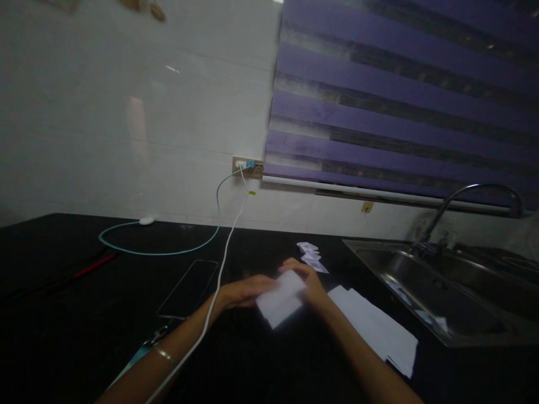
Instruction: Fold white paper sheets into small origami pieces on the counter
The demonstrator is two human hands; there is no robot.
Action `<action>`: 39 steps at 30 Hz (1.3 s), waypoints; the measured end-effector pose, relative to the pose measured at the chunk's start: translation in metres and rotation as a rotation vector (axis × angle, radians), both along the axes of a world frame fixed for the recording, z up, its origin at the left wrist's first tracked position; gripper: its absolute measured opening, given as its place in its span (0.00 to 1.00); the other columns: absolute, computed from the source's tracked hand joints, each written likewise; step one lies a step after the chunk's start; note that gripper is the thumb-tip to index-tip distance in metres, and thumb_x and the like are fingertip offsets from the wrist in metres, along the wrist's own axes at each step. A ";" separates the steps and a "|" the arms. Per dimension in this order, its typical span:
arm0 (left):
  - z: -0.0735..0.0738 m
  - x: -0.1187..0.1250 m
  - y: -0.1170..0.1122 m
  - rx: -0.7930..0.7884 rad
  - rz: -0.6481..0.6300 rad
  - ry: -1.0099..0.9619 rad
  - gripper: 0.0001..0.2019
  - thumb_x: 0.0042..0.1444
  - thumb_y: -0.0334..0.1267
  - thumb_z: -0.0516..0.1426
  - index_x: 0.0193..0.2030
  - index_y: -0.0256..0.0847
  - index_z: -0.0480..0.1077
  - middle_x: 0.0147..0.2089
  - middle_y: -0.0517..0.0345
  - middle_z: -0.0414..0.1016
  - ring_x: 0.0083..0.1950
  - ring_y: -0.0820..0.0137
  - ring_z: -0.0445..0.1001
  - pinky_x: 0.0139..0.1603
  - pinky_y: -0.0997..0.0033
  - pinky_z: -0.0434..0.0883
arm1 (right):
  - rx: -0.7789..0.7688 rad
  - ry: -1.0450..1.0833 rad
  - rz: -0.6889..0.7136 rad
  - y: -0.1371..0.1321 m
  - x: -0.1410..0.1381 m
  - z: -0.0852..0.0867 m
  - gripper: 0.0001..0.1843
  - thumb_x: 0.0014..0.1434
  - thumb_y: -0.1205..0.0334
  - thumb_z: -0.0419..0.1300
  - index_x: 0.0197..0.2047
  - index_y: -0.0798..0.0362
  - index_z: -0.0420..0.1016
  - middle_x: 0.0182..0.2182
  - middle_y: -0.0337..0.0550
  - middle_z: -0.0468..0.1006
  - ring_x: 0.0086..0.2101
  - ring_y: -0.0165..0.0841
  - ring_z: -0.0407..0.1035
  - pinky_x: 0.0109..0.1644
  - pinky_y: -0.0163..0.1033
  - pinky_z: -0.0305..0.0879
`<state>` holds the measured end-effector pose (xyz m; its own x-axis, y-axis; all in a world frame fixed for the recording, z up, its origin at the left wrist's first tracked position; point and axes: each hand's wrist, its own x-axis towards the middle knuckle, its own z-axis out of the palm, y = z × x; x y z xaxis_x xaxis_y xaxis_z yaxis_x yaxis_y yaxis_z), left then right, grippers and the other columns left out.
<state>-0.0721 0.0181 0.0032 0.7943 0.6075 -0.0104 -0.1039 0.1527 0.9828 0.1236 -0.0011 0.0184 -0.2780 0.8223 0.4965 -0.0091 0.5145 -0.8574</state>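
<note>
Between my two hands is a small folded piece of white paper, blurred by motion and raised over the dark countertop. My left hand grips its left edge, thumb on top. On the far right edge, my right hand has its fingers curled over the paper. Just right of my right forearm lies a stack of white paper sheets. Several small folded white paper pieces sit behind my right hand. A white cable passes in front of my left forearm.
A smartphone with a lanyard lies left of my hands. A steel sink with a curved faucet is at the right. A light-blue cable loops from the wall socket. A purple striped blind hangs above.
</note>
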 end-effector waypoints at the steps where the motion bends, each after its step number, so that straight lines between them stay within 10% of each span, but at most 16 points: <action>1: -0.001 0.000 0.001 0.010 -0.029 0.008 0.19 0.49 0.49 0.63 0.37 0.32 0.75 0.30 0.54 0.71 0.28 0.74 0.66 0.29 0.75 0.61 | -0.017 0.020 -0.019 0.000 0.000 0.000 0.16 0.41 0.62 0.68 0.38 0.51 0.79 0.35 0.43 0.73 0.36 0.36 0.67 0.38 0.38 0.63; 5: -0.003 0.001 0.007 0.091 -0.063 0.037 0.21 0.50 0.48 0.63 0.43 0.31 0.74 0.34 0.52 0.74 0.30 0.73 0.70 0.32 0.74 0.63 | -0.230 0.182 -0.090 0.005 0.000 -0.007 0.21 0.48 0.59 0.64 0.47 0.48 0.74 0.36 0.42 0.74 0.31 0.32 0.68 0.31 0.34 0.62; 10: 0.002 0.003 0.010 0.224 0.143 0.020 0.23 0.52 0.49 0.61 0.48 0.31 0.72 0.36 0.49 0.76 0.32 0.70 0.73 0.33 0.72 0.66 | -0.423 0.321 -0.124 0.014 0.005 -0.014 0.20 0.55 0.44 0.55 0.36 0.52 0.74 0.29 0.42 0.74 0.28 0.33 0.68 0.25 0.34 0.63; 18: 0.003 0.003 0.012 0.315 0.287 -0.006 0.25 0.51 0.50 0.61 0.47 0.30 0.72 0.39 0.46 0.77 0.35 0.66 0.74 0.35 0.71 0.68 | -0.211 -0.058 -0.203 0.000 0.005 -0.006 0.16 0.52 0.50 0.63 0.28 0.57 0.75 0.17 0.36 0.69 0.18 0.26 0.62 0.22 0.31 0.57; 39: -0.002 0.004 0.014 0.363 0.282 0.001 0.23 0.52 0.50 0.61 0.45 0.30 0.74 0.38 0.45 0.78 0.36 0.64 0.76 0.35 0.70 0.69 | -0.214 0.008 -0.226 -0.001 0.003 -0.002 0.14 0.49 0.53 0.66 0.33 0.56 0.77 0.22 0.40 0.75 0.23 0.30 0.67 0.28 0.34 0.62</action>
